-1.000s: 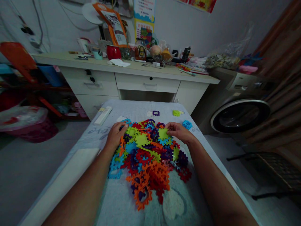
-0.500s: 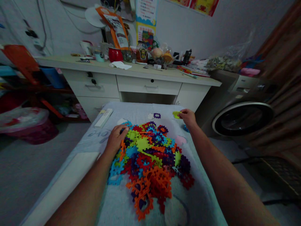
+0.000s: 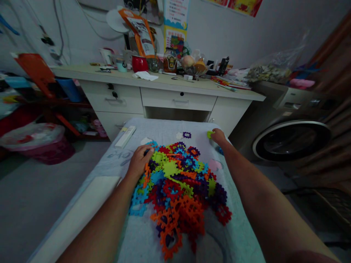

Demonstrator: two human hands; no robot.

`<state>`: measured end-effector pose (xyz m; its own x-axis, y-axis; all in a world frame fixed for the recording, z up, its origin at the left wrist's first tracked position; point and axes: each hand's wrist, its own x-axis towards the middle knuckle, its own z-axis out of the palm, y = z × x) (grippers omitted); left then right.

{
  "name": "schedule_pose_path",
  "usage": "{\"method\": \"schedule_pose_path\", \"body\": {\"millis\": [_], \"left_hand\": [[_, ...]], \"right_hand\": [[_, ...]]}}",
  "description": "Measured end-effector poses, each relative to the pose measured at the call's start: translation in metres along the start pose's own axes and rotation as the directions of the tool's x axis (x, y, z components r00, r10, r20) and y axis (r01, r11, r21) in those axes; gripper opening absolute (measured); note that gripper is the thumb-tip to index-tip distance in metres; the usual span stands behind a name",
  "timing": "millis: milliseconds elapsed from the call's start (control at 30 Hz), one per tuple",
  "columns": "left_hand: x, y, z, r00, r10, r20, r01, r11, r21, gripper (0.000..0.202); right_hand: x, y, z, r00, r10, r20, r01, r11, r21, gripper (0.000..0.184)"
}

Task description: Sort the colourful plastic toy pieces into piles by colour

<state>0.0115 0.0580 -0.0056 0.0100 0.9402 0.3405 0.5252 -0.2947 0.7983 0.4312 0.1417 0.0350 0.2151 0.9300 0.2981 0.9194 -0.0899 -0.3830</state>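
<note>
A heap of interlocking plastic tiles (image 3: 178, 186) in orange, green, blue, purple and red lies on a pale cloth-covered table (image 3: 164, 126). My left hand (image 3: 140, 161) rests on the heap's left far edge, fingers curled over the tiles. My right hand (image 3: 218, 136) reaches to the table's far right corner, fingers closed on a yellow-green tile (image 3: 210, 134). A lone purple tile (image 3: 187, 134) lies just left of it, and a blue tile peeks out beside my right wrist.
A white desk (image 3: 175, 95) with drawers stands beyond the table, crowded with a red mug, jars and papers. A washing machine (image 3: 290, 137) is at the right. A white flat box (image 3: 125, 136) lies on the table's far left. Pink bin at left.
My right hand left the heap and reached to the far right corner, closing on the yellow-green tile there. My left hand stayed on the heap. The view shifted slightly.
</note>
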Motion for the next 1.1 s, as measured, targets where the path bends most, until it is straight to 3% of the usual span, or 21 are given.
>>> {"method": "schedule_pose_path", "body": {"millis": [100, 167, 267, 400, 600, 733, 900, 1100], "left_hand": [[0.000, -0.001, 0.000, 1.000, -0.003, 0.005, 0.003, 1.000, 0.001, 0.044], [0.001, -0.001, 0.000, 1.000, -0.003, 0.006, 0.003, 1.000, -0.002, 0.044], [0.001, -0.001, 0.000, 1.000, 0.007, 0.002, -0.007, 1.000, -0.003, 0.044], [0.001, 0.000, -0.001, 1.000, 0.015, 0.003, -0.014, 1.000, -0.003, 0.043], [0.002, -0.004, 0.001, 1.000, 0.029, -0.013, -0.029, 0.999, -0.016, 0.043], [0.002, -0.003, 0.002, 1.000, 0.021, -0.021, -0.021, 0.999, -0.029, 0.043], [0.001, -0.001, 0.002, 1.000, 0.014, -0.027, -0.016, 0.999, -0.051, 0.046], [-0.001, 0.003, 0.002, 0.996, -0.028, -0.083, 0.018, 0.993, -0.117, 0.052]], "right_hand": [[-0.010, -0.011, -0.008, 0.996, 0.090, 0.019, -0.090, 0.995, -0.031, 0.037], [-0.023, -0.023, -0.016, 0.996, 0.072, 0.060, -0.072, 0.997, 0.003, 0.038], [-0.050, -0.043, -0.025, 0.975, -0.067, 0.214, 0.035, 0.988, 0.150, 0.032], [-0.089, -0.067, -0.025, 0.895, -0.212, 0.393, 0.145, 0.970, 0.194, 0.038], [-0.115, -0.083, -0.018, 0.834, -0.343, 0.431, 0.302, 0.939, 0.163, 0.042], [-0.116, -0.081, -0.014, 0.852, -0.327, 0.409, 0.269, 0.943, 0.194, 0.042], [-0.114, -0.077, -0.015, 0.836, -0.360, 0.415, 0.222, 0.913, 0.344, 0.037], [-0.115, -0.072, -0.026, 0.786, -0.321, 0.528, -0.044, 0.823, 0.566, 0.037]]}}
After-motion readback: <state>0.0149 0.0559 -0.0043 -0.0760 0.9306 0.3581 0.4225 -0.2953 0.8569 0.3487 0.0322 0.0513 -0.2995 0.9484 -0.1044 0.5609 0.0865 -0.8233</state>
